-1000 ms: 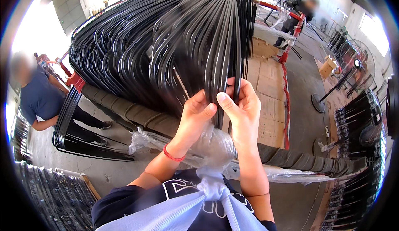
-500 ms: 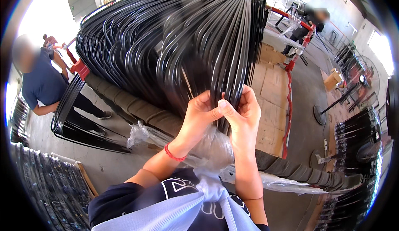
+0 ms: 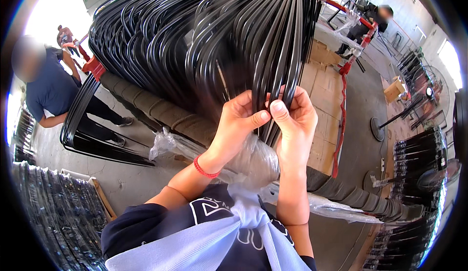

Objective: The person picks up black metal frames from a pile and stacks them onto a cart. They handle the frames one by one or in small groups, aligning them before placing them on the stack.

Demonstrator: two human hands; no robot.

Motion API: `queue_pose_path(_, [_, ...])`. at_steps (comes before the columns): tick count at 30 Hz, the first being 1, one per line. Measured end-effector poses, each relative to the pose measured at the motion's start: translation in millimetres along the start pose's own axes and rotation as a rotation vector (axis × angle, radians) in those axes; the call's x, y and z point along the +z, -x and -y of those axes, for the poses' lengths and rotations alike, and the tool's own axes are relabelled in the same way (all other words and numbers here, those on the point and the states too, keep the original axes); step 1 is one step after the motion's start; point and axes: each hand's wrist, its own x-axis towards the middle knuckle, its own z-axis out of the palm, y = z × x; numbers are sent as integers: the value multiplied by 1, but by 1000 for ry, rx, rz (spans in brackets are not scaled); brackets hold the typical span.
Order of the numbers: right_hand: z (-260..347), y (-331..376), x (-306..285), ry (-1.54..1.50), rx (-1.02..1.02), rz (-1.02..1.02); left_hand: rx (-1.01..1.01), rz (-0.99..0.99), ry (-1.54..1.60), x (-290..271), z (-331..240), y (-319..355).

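Observation:
A large stack of bent, glossy black tubes [image 3: 161, 41] fills the middle of the view, their rounded ends turned toward me. At its right front end, my left hand [image 3: 241, 115] pinches one of the tubes between thumb and fingers. Just beside it, my right hand [image 3: 297, 117] is closed around neighbouring black tubes [image 3: 275, 68], its thumb lying on the front. My fingertips behind the tubes are partly hidden. Clear plastic wrap [image 3: 256, 156] bunches below and between my wrists, over the padded rail in front of me.
A dark cloth-wrapped rail [image 3: 146, 105] runs across in front of the stack. Cardboard [image 3: 312, 124] lies to its right, beside a red-edged frame. A person [image 3: 53, 85] stands at left near hanging black tubes [image 3: 78, 124]; another person [image 3: 368, 24] works at far right. Wrapped bundles [image 3: 58, 212] stand lower left.
Both hands have shifted slightly up and right with the tubes they grip. My thumbs have drawn apart a little. The view has moved slightly.

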Motion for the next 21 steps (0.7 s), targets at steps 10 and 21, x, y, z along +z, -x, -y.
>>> queue_pose_path(10, [-1,0,-3,-12,-8,-5,-11,2,7,3,-2,-1])
queue_pose_path(21, [5,-1,6,-11,15,-37,446,-138,-460,9,-7,2])
